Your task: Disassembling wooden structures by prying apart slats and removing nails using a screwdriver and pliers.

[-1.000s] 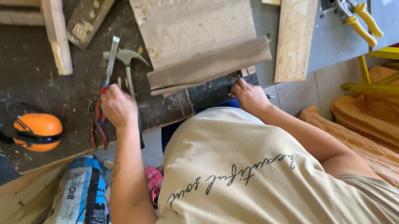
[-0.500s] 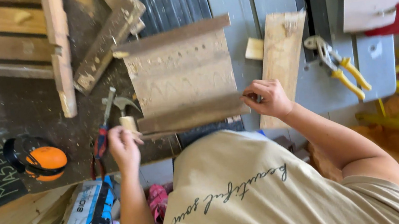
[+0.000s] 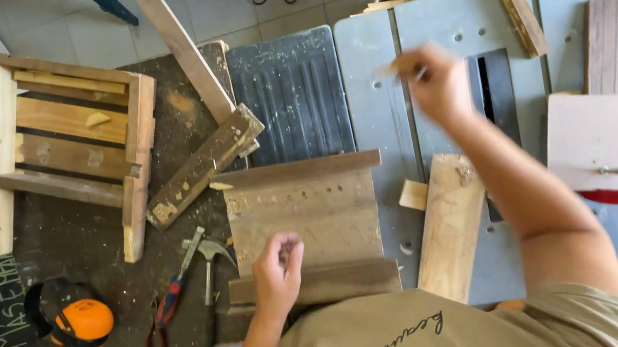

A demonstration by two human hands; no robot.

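Clearly the left hand [image 3: 278, 271] rests loosely curled, gripping nothing, on the weathered plank assembly [image 3: 308, 229] lying flat between the dark workbench [image 3: 81, 251] and the grey table saw [image 3: 388, 107]. It looks stiff, rough and fairly heavy, best gripped by its side edges. The blurred right hand [image 3: 432, 82] pinches something small over the saw; what it is cannot be told.
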